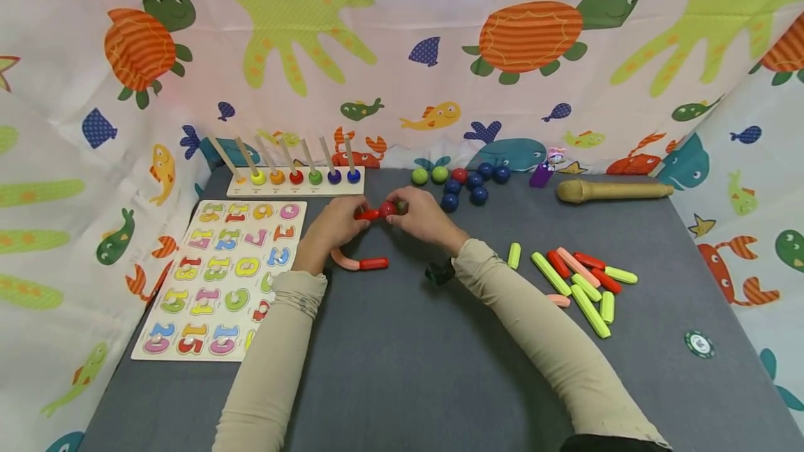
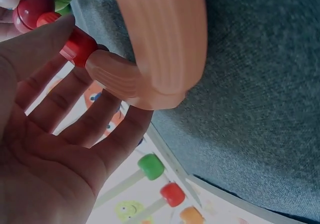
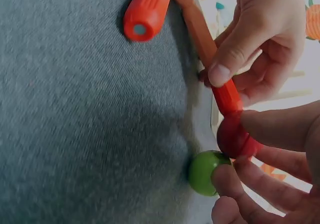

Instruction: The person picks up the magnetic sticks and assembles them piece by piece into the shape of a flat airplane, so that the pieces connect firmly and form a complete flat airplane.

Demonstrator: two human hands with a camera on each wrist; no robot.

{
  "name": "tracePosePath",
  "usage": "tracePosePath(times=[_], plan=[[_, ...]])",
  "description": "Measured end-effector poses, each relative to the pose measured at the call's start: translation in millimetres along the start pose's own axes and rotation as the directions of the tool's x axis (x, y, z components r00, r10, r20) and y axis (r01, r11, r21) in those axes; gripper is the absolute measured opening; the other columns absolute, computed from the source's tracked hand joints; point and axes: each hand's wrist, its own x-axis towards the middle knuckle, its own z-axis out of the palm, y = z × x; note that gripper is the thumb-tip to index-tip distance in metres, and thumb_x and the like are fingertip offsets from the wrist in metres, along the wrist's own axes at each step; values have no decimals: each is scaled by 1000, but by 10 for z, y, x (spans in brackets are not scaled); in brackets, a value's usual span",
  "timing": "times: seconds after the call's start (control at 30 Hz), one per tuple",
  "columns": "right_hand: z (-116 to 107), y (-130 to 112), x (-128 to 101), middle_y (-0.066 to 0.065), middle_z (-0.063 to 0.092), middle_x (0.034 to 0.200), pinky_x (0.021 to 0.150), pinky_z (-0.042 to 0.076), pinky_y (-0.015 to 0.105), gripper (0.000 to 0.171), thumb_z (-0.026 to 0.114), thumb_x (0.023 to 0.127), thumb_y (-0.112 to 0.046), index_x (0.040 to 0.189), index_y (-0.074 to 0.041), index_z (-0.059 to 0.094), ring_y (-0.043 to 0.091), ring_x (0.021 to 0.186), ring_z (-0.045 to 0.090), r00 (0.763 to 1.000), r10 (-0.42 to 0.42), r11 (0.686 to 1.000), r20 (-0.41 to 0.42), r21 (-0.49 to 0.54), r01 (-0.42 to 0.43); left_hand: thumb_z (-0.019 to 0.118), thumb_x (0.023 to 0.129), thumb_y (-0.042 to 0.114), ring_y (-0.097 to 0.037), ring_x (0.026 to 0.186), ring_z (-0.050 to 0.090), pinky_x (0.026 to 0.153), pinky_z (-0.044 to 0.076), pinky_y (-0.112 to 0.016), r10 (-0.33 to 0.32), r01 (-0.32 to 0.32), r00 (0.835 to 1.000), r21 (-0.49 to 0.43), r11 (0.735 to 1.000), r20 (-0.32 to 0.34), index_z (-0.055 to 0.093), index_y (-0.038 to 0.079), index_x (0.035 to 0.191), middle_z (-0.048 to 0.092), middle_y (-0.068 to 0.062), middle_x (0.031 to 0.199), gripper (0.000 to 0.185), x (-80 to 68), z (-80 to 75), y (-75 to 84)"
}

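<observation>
My left hand (image 1: pixel 339 223) pinches a red stick (image 3: pixel 227 98) between thumb and fingers. A pink curved piece (image 2: pixel 170 39) runs on from that stick, and a second red stick (image 1: pixel 374 264) lies at the curve's near end on the table. My right hand (image 1: pixel 426 216) holds a red ball (image 3: pixel 232 135) between thumb and fingertips, touching the free end of the pinched stick. Against the right fingers sits a green ball (image 3: pixel 202 174), partly hidden; whether it is joined to the red ball I cannot tell.
Blue balls (image 1: pixel 479 195), green balls (image 1: pixel 440 174) and another red ball (image 1: pixel 460 175) stand behind the right hand. Loose yellow, red and pink sticks (image 1: pixel 587 288) lie right. A number board (image 1: pixel 241 326), peg rack (image 1: pixel 295 190), wooden baton (image 1: pixel 615 191) and poker chip (image 1: pixel 699 344) surround them.
</observation>
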Motion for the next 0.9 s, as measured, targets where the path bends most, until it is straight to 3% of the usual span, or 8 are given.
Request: tracePosePath(times=[0.2,0.37,0.53,0.63,0.77,0.9], plan=[[-65,93,-4,18,64,137,108,47,49,41,77,99,-11,137,1,68,34,126,61,999,-48,985,10,-165,49,73,102,11,-32,97,62,91,51,-49,-8,7,1000,37,999,19,72,4,125,70,-15,111,23,16,2,-12],[-87,200,-29,21,62,137,107,48,52,41,74,99,-8,139,0,67,39,125,60,998,-48,956,-29,-291,38,73,102,9,-32,96,62,92,51,-48,5,-7,1000,66,998,22,72,3,123,71,-15,108,23,2,38,5],[-130,284,-9,24,64,124,105,47,55,31,71,99,-8,128,4,72,45,121,58,993,-25,932,-111,-363,-17,71,104,11,-34,104,63,98,50,-49,-4,1,999,79,997,35,70,1,132,70,-17,115,30,-49,77,-23],[-236,348,34,26,65,118,106,44,55,26,69,100,-8,121,7,74,45,118,58,986,-19,929,-167,-368,-45,68,106,12,-37,114,60,103,47,-52,4,-4,1000,50,999,-3,66,2,139,66,-20,126,35,-156,95,-70],[-483,426,72,28,67,121,105,40,59,27,64,101,-5,122,7,74,47,118,55,976,-24,921,-216,-385,-63,68,106,14,-44,131,53,113,39,-58,44,-44,990,9,999,-130,67,3,140,63,-22,137,35,-425,120,-62],[-764,552,97,27,66,134,101,37,63,37,55,98,0,131,3,73,50,127,46,981,10,896,-195,-433,-95,71,104,15,-47,138,49,114,37,-62,113,-108,977,34,994,-181,71,3,134,66,-21,137,33,-668,162,14]])
